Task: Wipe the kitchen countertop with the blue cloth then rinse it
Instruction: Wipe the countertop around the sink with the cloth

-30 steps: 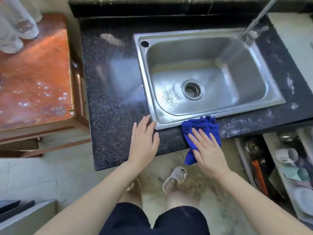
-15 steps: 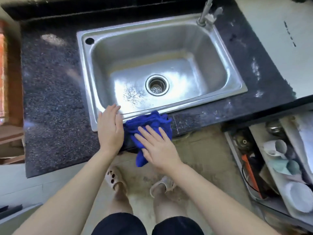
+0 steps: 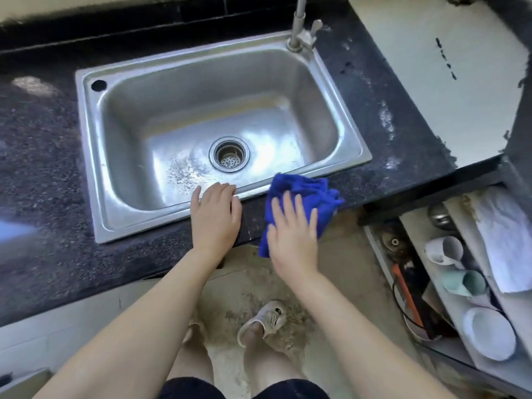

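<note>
The blue cloth (image 3: 305, 194) lies bunched on the front strip of the dark speckled countertop (image 3: 43, 174), just right of the sink's front edge, with a corner hanging over the counter's front. My right hand (image 3: 293, 231) presses flat on the cloth, fingers straight and spread. Beside it, my left hand (image 3: 216, 217) rests flat on the sink's front rim and the counter edge, holding nothing. The steel sink (image 3: 89, 156) is dry-looking and holds nothing, with its drain (image 3: 229, 154) in the middle and the tap (image 3: 299, 27) at the back right.
White dusty smears mark the countertop (image 3: 385, 119) right of the sink. A white surface (image 3: 431, 82) lies further right. Below it an open shelf holds cups (image 3: 443, 250), a bowl (image 3: 489, 334) and tools. My sandalled feet (image 3: 267, 318) stand on a dirty floor.
My right hand has slid the cloth to the right along the front counter strip, away from my left hand. The camera view shifted slightly; the left hand stays on the sink rim.
</note>
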The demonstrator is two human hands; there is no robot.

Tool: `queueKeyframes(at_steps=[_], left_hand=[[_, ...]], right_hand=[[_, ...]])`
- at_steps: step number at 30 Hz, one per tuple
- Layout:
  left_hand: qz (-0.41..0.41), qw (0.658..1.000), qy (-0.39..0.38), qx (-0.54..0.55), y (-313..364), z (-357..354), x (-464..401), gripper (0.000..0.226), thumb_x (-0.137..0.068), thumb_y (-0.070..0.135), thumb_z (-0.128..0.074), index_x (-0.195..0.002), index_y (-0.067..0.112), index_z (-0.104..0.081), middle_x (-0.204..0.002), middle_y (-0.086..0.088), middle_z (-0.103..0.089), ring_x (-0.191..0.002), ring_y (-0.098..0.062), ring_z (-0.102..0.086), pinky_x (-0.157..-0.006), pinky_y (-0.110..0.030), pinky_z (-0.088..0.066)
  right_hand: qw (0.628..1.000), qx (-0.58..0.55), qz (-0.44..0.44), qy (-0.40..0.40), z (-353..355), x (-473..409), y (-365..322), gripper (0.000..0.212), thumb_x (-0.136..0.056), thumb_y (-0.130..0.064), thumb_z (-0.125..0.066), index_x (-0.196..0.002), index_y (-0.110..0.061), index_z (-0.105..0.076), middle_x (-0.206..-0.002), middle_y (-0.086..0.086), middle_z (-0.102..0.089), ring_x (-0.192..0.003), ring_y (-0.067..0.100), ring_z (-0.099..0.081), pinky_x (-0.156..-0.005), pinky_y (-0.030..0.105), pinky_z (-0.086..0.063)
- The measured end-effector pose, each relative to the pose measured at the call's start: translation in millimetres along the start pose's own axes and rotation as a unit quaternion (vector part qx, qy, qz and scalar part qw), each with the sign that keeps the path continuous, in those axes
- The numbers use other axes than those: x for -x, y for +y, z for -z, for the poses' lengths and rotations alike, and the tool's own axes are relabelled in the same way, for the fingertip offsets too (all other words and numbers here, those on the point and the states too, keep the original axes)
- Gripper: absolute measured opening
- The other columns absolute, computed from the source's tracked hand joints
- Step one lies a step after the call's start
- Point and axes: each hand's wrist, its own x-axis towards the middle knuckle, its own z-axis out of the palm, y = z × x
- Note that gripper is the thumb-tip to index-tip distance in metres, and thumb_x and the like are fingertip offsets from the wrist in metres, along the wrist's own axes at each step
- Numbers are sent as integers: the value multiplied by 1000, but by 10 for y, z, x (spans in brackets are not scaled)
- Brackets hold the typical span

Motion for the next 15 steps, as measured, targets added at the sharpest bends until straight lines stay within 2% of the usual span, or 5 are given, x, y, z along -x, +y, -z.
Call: queueKeyframes(at_steps=[4,6,9,11,15], left_hand=[[-4,1000,14,2,-15,-31,-1,47,-90,28,-23,-111,10,-61,-115,-5,-64,-114,-24,-54,-110,-38,-15],[-3,1000,12,8,-2,-14,-5,49,-90,29,-23,-113,10,-61,-116,-5,-64,-115,-23,-54,-110,-38,-15],[-3,1000,-4,14,2,-1,11,51,-92,32,-20,-117,12,-59,-121,-2,-61,-120,-20,-51,-112,-38,-12],[-15,1000,-7,4,-6,-1,23,48,-92,32,-23,-119,13,-58,-123,-2,-60,-121,-20,-50,-113,-40,-10],[-103,993,-42,-32,155,-27,20,44,-87,25,-31,-122,12,-55,-126,-5,-57,-118,-21,-52,-111,-49,-18]], right_hand=[[983,-32,170,-58,2,182,-133,50,-87,-33,-36,-131,-17,-54,-141,4,-49,-131,22,-45,-107,45,-24],[983,-4,173,-62,-7,20,262,50,-87,-31,-36,-132,-16,-53,-141,4,-49,-129,22,-47,-106,44,-25],[999,-2,24,-30,89,-315,1116,53,-90,-31,-28,-136,-12,-48,-144,8,-44,-133,27,-42,-108,48,-25],[996,-4,-87,-19,237,-591,1639,52,-96,-30,-25,-143,-11,-36,-152,9,-31,-140,27,-28,-111,51,-21],[970,-35,-236,-49,432,-943,1821,50,-101,-25,-27,-149,-14,-18,-158,7,-11,-145,25,-7,-114,53,-9]])
